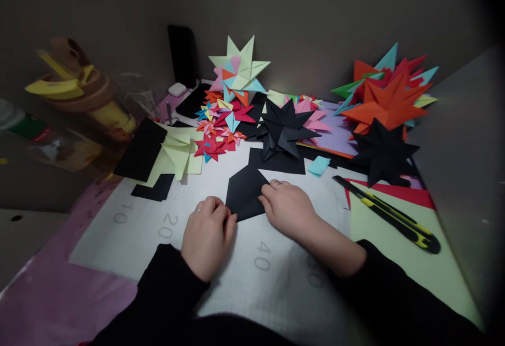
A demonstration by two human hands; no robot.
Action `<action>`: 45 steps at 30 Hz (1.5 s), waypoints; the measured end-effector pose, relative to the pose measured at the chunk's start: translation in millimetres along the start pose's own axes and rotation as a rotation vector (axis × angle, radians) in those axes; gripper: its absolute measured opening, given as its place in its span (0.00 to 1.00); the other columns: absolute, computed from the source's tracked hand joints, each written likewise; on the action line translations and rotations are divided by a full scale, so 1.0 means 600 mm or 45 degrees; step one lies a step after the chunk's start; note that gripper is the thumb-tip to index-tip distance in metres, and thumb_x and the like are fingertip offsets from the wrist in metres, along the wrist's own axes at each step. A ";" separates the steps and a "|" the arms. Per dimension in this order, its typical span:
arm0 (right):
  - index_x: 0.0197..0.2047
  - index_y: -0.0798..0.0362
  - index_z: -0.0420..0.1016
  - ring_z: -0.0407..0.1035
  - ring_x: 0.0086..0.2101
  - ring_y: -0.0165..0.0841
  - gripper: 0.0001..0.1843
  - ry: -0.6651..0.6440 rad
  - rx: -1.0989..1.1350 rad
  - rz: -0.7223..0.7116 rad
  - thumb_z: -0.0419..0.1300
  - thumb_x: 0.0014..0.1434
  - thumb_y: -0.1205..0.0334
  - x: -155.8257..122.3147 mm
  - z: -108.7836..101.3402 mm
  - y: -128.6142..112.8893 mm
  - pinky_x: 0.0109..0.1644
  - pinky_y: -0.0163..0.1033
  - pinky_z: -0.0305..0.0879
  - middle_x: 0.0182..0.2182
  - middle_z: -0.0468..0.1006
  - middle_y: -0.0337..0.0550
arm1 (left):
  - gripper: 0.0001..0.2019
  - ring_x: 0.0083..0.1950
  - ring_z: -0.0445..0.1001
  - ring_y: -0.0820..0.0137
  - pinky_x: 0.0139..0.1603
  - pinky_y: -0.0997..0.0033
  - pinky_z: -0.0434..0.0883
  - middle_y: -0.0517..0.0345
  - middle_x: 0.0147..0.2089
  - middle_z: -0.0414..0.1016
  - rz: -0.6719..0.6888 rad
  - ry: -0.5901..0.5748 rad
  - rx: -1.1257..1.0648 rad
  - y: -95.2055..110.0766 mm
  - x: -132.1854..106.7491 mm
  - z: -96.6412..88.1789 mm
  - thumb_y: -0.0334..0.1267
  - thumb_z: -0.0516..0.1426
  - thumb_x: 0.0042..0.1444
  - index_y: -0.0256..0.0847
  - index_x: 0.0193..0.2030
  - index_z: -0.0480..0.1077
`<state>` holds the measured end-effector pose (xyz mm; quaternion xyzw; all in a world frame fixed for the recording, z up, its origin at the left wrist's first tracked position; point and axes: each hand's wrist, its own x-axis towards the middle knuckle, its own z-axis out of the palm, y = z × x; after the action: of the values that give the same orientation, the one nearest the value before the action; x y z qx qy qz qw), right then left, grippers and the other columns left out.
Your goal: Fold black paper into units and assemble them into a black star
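A folded sheet of black paper (245,192) lies on the white numbered mat (221,288), its top edge coming to a blunt point. My left hand (208,235) grips its lower left corner, fingers curled in and thumb along the edge. On the right side, my right hand (287,206) pinches the paper's edge between thumb and fingers. Just behind it rests another flat black sheet (284,163). A small light blue folded paper (319,165) sits beyond my right hand.
Folded paper stars stand at the back, among them a black star (282,129) and an orange star (390,101). A yellow-black utility knife (389,214) lies on pale green sheets (426,277) at right. Left are black paper (141,150), a tumbler (87,91) and a bottle (35,130).
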<state>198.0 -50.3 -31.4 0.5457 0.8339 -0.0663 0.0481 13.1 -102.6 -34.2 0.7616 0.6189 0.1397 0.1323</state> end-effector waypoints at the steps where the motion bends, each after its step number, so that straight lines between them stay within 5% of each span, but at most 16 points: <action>1: 0.37 0.53 0.72 0.69 0.37 0.41 0.13 0.000 0.004 0.001 0.47 0.64 0.60 0.000 0.000 0.000 0.37 0.42 0.58 0.36 0.75 0.48 | 0.10 0.37 0.67 0.63 0.37 0.61 0.67 0.51 0.37 0.68 -0.004 -0.005 0.037 0.000 0.001 0.002 0.37 0.52 0.59 0.37 0.29 0.70; 16: 0.36 0.53 0.72 0.68 0.37 0.39 0.13 -0.066 0.044 0.067 0.47 0.63 0.62 0.003 -0.004 -0.004 0.36 0.40 0.58 0.37 0.75 0.49 | 0.10 0.37 0.69 0.63 0.37 0.63 0.68 0.52 0.38 0.70 0.006 -0.146 0.167 -0.002 0.016 -0.001 0.35 0.52 0.59 0.37 0.29 0.70; 27: 0.36 0.53 0.73 0.69 0.37 0.39 0.13 -0.060 0.043 0.084 0.48 0.63 0.62 0.004 -0.007 -0.006 0.36 0.39 0.58 0.36 0.76 0.49 | 0.10 0.28 0.69 0.69 0.22 0.70 0.58 0.54 0.39 0.70 -0.043 -0.167 0.279 -0.001 0.018 0.001 0.38 0.51 0.60 0.38 0.32 0.70; 37: 0.37 0.53 0.72 0.69 0.37 0.39 0.14 -0.033 0.020 0.056 0.47 0.63 0.61 0.002 -0.001 -0.004 0.36 0.40 0.58 0.36 0.75 0.48 | 0.10 0.35 0.69 0.64 0.30 0.67 0.63 0.55 0.34 0.68 -0.038 -0.166 0.319 -0.035 -0.005 -0.017 0.40 0.52 0.60 0.39 0.31 0.67; 40: 0.36 0.53 0.72 0.69 0.37 0.39 0.14 -0.032 0.020 0.056 0.47 0.64 0.61 0.002 -0.001 -0.005 0.36 0.39 0.58 0.36 0.75 0.48 | 0.06 0.38 0.70 0.64 0.35 0.66 0.65 0.53 0.39 0.71 0.127 -0.139 0.268 -0.044 -0.005 -0.020 0.36 0.52 0.60 0.40 0.39 0.70; 45: 0.37 0.54 0.72 0.69 0.37 0.39 0.13 -0.037 0.019 0.058 0.47 0.63 0.61 0.002 -0.005 -0.005 0.36 0.39 0.58 0.36 0.75 0.48 | 0.18 0.49 0.68 0.62 0.40 0.63 0.62 0.55 0.58 0.70 0.731 -0.133 0.304 -0.052 0.004 -0.021 0.29 0.50 0.61 0.49 0.56 0.67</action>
<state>194.6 -50.1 -28.6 0.5637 0.8201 -0.0795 0.0576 -19.2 -93.7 -34.1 0.9214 0.3831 0.0583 0.0289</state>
